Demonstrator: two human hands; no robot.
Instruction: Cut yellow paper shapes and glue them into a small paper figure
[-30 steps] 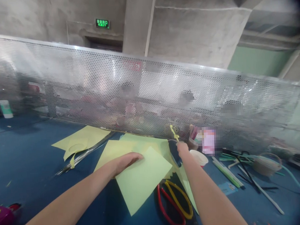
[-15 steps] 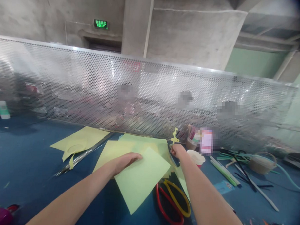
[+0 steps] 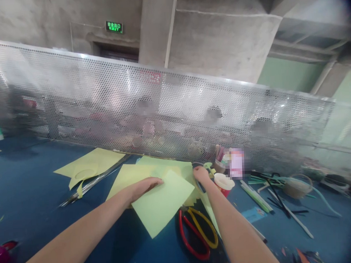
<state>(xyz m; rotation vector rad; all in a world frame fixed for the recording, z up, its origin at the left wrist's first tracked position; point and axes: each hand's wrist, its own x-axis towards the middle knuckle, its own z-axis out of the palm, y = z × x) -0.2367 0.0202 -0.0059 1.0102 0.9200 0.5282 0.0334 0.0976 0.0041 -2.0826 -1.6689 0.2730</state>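
My left hand (image 3: 145, 187) is closed on the edge of a square light-green paper sheet (image 3: 163, 204), which tilts toward me above other sheets. Beyond it, my right hand (image 3: 200, 173) is curled, its fingers partly hidden. A small yellow paper cutout (image 3: 209, 168) shows at the right hand's far side and appears to be held by it. Under both hands lie yellow and pale green sheets (image 3: 122, 177). Scissors with one red and one yellow handle (image 3: 200, 232) lie in front of the right forearm, handles toward me.
On the blue table (image 3: 27, 171), a cut yellow sheet (image 3: 90, 159) lies left beside a clear-wrapped bundle (image 3: 99, 180). Right of my hand stand a white-and-red paper cup (image 3: 224, 183) and a holder with sticks (image 3: 219, 162). Pipe cleaners and tubes (image 3: 257, 197) spread farther right. A perforated metal screen (image 3: 105, 99) borders the back.
The yellow cutout has swung from upright above my right hand to lower on its right side. My left hand keeps its hold on the green sheet. The view has shifted slightly right.
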